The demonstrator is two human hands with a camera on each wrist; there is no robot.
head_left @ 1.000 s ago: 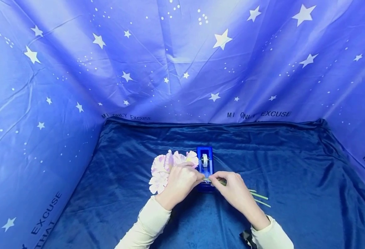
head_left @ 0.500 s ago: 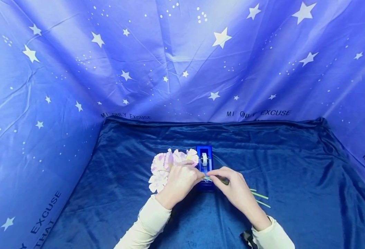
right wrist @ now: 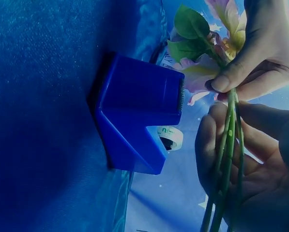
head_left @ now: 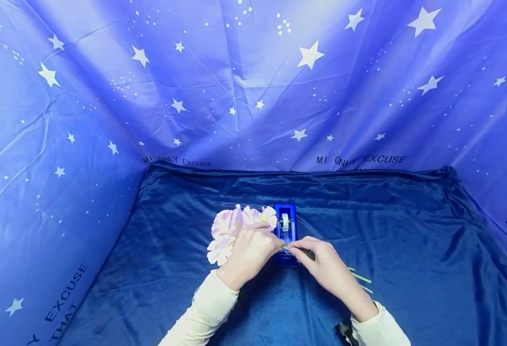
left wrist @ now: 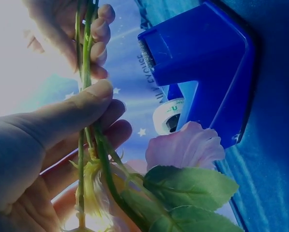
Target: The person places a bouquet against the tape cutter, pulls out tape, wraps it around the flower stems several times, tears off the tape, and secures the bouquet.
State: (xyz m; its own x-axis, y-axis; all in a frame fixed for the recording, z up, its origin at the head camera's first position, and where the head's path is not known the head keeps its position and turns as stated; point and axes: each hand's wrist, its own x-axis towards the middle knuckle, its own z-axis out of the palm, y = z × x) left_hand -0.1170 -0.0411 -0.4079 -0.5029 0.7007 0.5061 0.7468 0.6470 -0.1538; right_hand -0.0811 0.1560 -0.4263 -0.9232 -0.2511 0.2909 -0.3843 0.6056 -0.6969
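A bunch of artificial flowers (head_left: 223,226), pale pink and white, lies across the front of a blue tape dispenser (head_left: 285,262), blooms to the left. My left hand (head_left: 253,250) pinches the green stems (left wrist: 87,53) just below the blooms, thumb on top in the left wrist view. Close beside it, my right hand (head_left: 323,262) holds the same stems between thumb and fingers, and their cut ends stick out past my right wrist. Green leaves (left wrist: 192,186) hang by the blooms. A white tape roll (right wrist: 171,137) sits in the dispenser, whose toothed edge (right wrist: 181,94) faces the hands.
Dark blue velvety cloth (head_left: 184,192) covers the table. Blue star-printed curtains (head_left: 236,57) rise at the back and both sides. A small black object (head_left: 344,331) shows beside the right sleeve (head_left: 379,329).
Both hands stay in place on the stems. The stem ends past the right wrist have dipped slightly toward me, and the blooms have turned a little. The view shifts slightly.
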